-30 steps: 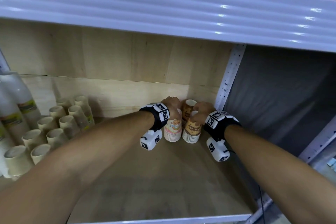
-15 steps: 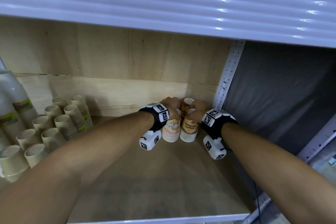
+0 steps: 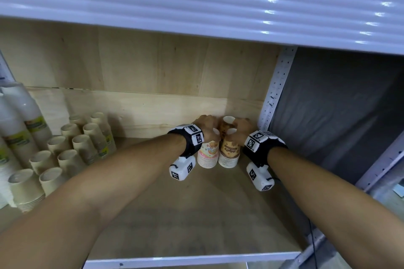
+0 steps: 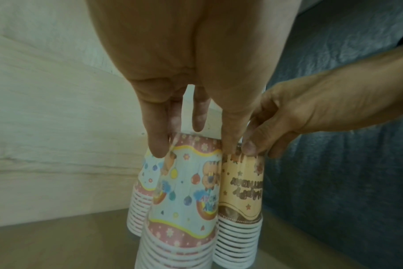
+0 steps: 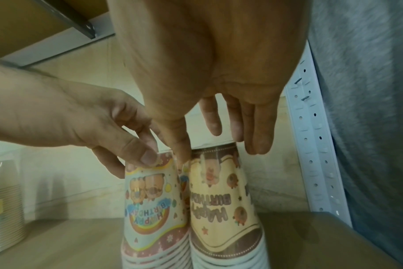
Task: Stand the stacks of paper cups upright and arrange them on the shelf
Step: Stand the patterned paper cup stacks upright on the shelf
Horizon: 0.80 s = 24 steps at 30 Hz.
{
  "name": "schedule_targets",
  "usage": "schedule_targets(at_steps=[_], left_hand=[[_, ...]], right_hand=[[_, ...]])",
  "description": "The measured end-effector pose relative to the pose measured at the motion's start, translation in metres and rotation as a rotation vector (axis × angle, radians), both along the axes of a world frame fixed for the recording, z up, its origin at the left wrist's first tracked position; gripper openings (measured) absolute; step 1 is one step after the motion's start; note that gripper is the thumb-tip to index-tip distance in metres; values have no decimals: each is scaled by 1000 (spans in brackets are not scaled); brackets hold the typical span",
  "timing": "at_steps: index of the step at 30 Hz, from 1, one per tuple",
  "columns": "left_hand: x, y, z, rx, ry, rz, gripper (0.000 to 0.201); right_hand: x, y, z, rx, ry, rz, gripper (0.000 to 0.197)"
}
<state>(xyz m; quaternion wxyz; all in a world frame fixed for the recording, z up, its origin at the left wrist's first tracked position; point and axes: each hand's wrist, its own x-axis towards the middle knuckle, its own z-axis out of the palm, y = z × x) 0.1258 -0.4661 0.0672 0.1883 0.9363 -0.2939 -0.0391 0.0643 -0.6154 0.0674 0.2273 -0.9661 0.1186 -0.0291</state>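
Two stacks of upside-down party cups stand side by side near the shelf's back right corner: a pink stack [image 3: 207,153] [image 4: 186,191] [image 5: 152,200] and a brown "Happy Birthday" stack [image 3: 229,150] [image 4: 242,191] [image 5: 221,200]. Another brown stack [image 3: 227,124] stands behind them, and a second pink stack [image 4: 143,182] shows behind the first. My left hand [image 3: 206,124] [image 4: 194,145] pinches the top of the front pink stack between thumb and fingers. My right hand [image 3: 240,129] [image 5: 219,145] holds the top of the front brown stack the same way.
Several plain beige cup stacks [image 3: 72,148] and tall white cup stacks [image 3: 19,129] fill the shelf's left side. A white perforated upright [image 3: 275,94] and grey cloth [image 3: 338,116] bound the right. A metal shelf [image 3: 196,6] hangs overhead. The wooden board [image 3: 192,225] in front is bare.
Both hands stay on the tops of the two front stacks. The brown stack has closed up slightly against the pink one.
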Motion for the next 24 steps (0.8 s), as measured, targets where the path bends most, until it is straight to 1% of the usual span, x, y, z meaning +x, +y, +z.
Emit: schedule_targets(at_steps=[4,6,7,9,10,14,16,24], left_hand=[[-9,13,22,-4,-25,2,52],[-9,25,37,26,-23,9,58],[-9,32,46,45,-14,17,58],[-11,50,66,75,-11,34,56],[-14,60,76,90,-17,49,54],[-24,105,111,159,-37,100,47],[-28,132,122,184,-24,138,45],[-42,244,143,209,102,281,38]], right_hand=[[8,8,13,-114,-3,-68,53],[7,21,29,-153,-15,-65,45],[6,28,36,-156,-29,-59,46],[1,46,51,-153,-44,-27,57],[0,53,57,-155,-42,-14,59],[5,91,75,-146,-70,84,49],[6,116,83,-150,-69,139,47],[-3,224,109,-146,-72,357,39]])
